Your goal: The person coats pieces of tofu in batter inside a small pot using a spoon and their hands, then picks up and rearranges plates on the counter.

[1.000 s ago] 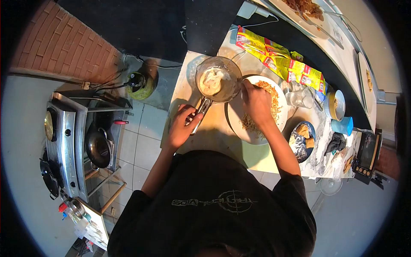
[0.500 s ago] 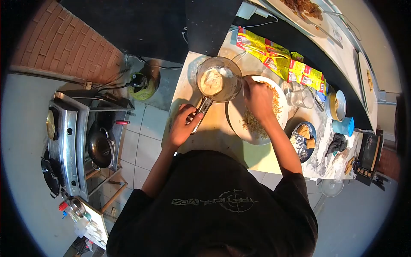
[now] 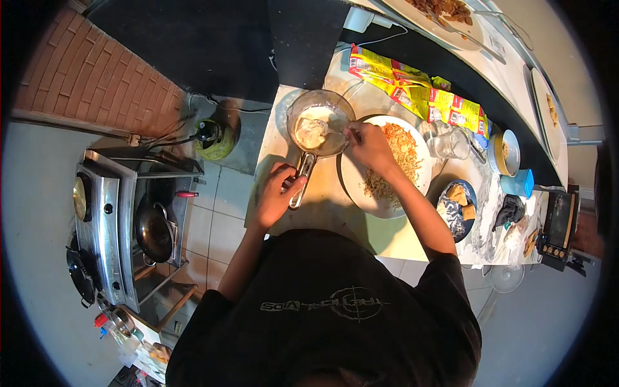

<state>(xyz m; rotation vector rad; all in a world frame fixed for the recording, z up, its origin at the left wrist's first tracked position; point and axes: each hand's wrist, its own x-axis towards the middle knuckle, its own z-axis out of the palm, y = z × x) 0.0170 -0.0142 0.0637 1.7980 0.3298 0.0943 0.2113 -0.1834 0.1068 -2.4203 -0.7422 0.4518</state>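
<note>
A small saucepan (image 3: 320, 124) holds a pale, thick creamy mixture (image 3: 312, 131), with whiter liquid at its far side. My left hand (image 3: 278, 197) is closed on the saucepan's handle (image 3: 303, 180), thumb and fingers on either side. At the right rim of the saucepan, my right hand (image 3: 373, 147) is pinched on a thin item that reaches into the pan; its shape is too small to make out. Under my right wrist lies a big white plate (image 3: 422, 174) bearing shredded orange-brown food (image 3: 401, 145) and paler chopped bits (image 3: 382, 187).
Yellow-red packets (image 3: 419, 90) lie beyond the plate. To the right stand a clear glass (image 3: 454, 143), a bowl (image 3: 509, 153), a blue cup (image 3: 518, 183) and a foil-lined dish (image 3: 452, 222). A stove (image 3: 103, 226) is at the left, near a green gas cylinder (image 3: 216, 142).
My right hand has moved left from the plate's edge to the saucepan's rim. The creamy mixture has shifted and spread within the pan. The view has shifted slightly.
</note>
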